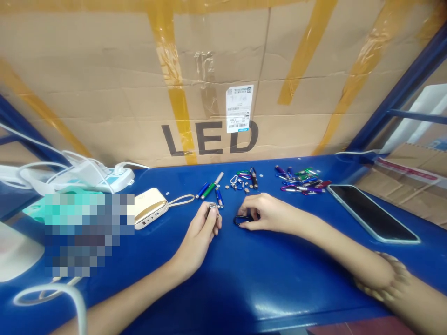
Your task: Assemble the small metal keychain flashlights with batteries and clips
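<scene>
My left hand [204, 225] is closed, thumb on top, round a small tube with a silver end [212, 205]; most of it is hidden by the fingers. Just to its right, my right hand [260, 211] pinches a black carabiner clip [240, 219] low over the blue tabletop [223, 265]. Beyond the left hand lie blue tubes [219, 197] and a green tube [208, 191] with a silver end. Past the right hand are loose carabiners [240, 180], small round pieces [247, 190] and a black tube [254, 179].
At back right sits a pile of coloured tubes with carabiners [302, 181], beside a phone [373, 214]. On the left are a cream power bank [151, 207], a white power strip [120, 178] and cables. A large cardboard box [122, 102] stands behind, between blue metal posts [394, 88].
</scene>
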A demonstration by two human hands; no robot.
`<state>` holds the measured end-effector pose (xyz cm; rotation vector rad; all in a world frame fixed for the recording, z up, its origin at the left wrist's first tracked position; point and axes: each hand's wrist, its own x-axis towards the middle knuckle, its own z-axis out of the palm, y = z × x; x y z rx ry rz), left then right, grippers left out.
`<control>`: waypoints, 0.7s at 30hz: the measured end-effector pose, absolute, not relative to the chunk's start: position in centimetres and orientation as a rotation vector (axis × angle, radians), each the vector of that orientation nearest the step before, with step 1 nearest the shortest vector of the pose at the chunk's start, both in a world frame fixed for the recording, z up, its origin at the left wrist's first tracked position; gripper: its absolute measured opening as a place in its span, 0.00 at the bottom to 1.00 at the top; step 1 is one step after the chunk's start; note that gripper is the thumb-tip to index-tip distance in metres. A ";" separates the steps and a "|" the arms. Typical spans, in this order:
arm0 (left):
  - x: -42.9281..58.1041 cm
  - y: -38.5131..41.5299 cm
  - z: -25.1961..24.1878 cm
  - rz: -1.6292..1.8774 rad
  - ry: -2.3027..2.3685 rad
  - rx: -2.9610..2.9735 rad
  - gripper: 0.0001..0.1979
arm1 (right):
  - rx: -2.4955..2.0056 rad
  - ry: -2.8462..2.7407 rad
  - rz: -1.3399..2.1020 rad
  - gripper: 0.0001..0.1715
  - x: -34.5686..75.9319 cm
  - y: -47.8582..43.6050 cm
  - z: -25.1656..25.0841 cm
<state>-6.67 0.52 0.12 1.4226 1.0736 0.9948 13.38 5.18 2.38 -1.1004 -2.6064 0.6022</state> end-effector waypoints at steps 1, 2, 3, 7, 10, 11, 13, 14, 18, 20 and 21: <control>-6.6 0.5 0.2 0.983 1.082 1.415 0.16 | -1.123 -2.557 0.673 0.13 13.3 5.2 2.3; -6.6 0.4 0.2 0.970 1.097 1.410 0.16 | -1.134 -2.504 0.735 0.12 13.2 5.2 2.2; -6.6 0.4 0.3 0.958 1.116 1.409 0.16 | -1.131 -2.447 0.782 0.11 13.1 5.2 2.2; -6.8 0.2 0.5 0.944 1.173 1.433 0.14 | -1.061 -2.145 0.960 0.11 12.1 4.3 2.3; -6.9 0.0 0.4 0.928 1.161 1.443 0.14 | -0.996 -1.867 1.251 0.14 11.2 2.8 2.6; -6.8 0.0 0.3 0.917 1.149 1.443 0.14 | -0.959 -1.795 1.343 0.14 10.9 2.4 2.6; -6.7 0.0 0.3 0.900 1.111 1.426 0.14 | -0.874 -1.722 1.439 0.12 10.6 1.7 2.5; -6.6 0.0 0.3 0.890 1.088 1.403 0.14 | -0.840 -1.718 1.440 0.11 10.5 1.6 2.5; -6.5 0.0 0.4 0.900 0.997 1.274 0.15 | -0.765 -1.847 1.241 0.07 10.8 1.8 2.2; -6.6 0.1 0.4 0.938 0.976 1.237 0.16 | -0.730 -1.931 1.113 0.04 10.9 2.1 2.2; -6.6 0.1 0.5 0.953 0.973 1.232 0.16 | -0.714 -1.967 1.051 0.03 11.0 2.1 2.2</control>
